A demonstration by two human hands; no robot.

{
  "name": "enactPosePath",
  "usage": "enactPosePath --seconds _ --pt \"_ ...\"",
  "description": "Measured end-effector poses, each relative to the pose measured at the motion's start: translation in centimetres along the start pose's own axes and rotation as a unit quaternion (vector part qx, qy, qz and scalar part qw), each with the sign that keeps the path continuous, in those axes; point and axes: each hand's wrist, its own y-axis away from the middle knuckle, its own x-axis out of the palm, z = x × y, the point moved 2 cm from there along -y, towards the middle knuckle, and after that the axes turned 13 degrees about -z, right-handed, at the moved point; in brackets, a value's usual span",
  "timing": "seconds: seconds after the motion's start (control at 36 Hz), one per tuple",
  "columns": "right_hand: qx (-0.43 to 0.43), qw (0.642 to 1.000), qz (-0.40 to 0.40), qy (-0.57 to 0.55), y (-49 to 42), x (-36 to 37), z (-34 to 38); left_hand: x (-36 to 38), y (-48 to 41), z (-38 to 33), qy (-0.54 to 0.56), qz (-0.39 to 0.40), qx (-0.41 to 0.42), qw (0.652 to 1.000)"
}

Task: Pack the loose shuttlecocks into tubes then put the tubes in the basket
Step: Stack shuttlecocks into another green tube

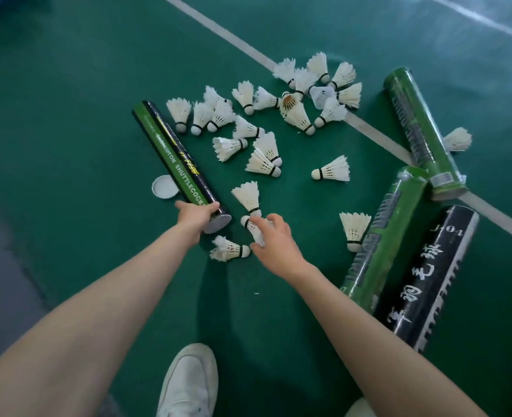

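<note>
Your left hand (196, 218) grips the tube (173, 155) at its lower end. Your right hand (274, 242) holds a shuttlecock (251, 226) with curled fingers, centre frame.

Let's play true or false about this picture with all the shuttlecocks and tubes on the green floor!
1. The left hand grips the green and black tube. True.
2. The right hand is empty. False: its fingers curl round a shuttlecock.
3. A white cap lies on the green floor beside that tube. True.
4. Every shuttlecock is packed away. False: many loose shuttlecocks lie scattered on the floor.
</note>
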Motion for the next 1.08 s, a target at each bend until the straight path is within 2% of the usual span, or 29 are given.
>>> enactPosePath --seconds 0.08,0.14,0.22,0.36,0.42,0.56,0.61,0.72,0.81,0.86,0.92,1.03,1.08 --pt "-0.018 0.998 -0.019 0.059 -0.2 0.5 0.2 -0.6 -1.2 1.0 0.048 0.046 -0.048 0.997" --pt "-0.023 0.996 -0.074 0.038 -0.5 0.5 0.6 -1.1 -1.0 0.8 0.094 0.049 -0.059 0.993" --pt "0.0 0.985 -0.144 -0.1 -0.9 -0.4 1.9 -1.3 1.2 0.2 0.164 0.093 -0.07 0.98" --pt "0.136 0.934 -0.065 -0.325 -2.2 -1.8 4.0 -2.1 5.7 0.1 0.208 0.186 -0.036 0.959" --pt "0.157 0.911 -0.051 -0.377 -2.6 -2.2 4.0 -2.8 7.1 1.0 0.181 0.198 0.004 0.963" --pt "0.18 0.87 -0.043 -0.457 -3.2 -4.0 3.3 -4.7 8.3 3.7 0.02 0.202 0.151 0.968" --pt "0.211 0.829 -0.069 -0.514 -3.1 -4.8 2.6 -5.0 8.3 3.9 -0.072 0.177 0.224 0.956" --pt "0.265 0.717 -0.164 -0.624 -2.8 -6.0 0.0 -4.9 7.6 4.0 -0.203 0.115 0.331 0.914" --pt "0.3 0.671 -0.208 -0.646 -2.1 -6.3 -1.8 -4.8 7.3 4.1 -0.299 0.059 0.383 0.872" --pt "0.313 0.658 -0.192 -0.657 -1.1 -5.8 -2.0 -4.3 7.6 4.0 -0.358 0.044 0.399 0.843" --pt "0.316 0.653 -0.156 -0.67 0.4 -4.6 -1.2 -3.3 8.5 3.5 -0.361 0.047 0.432 0.825" --pt "0.289 0.666 -0.095 -0.681 3.1 -2.4 1.2 -1.6 10.4 1.8 -0.347 0.028 0.526 0.776" --pt "0.279 0.67 -0.102 -0.68 3.5 -2.8 1.3 -1.5 10.6 1.7 -0.357 0.016 0.529 0.77"
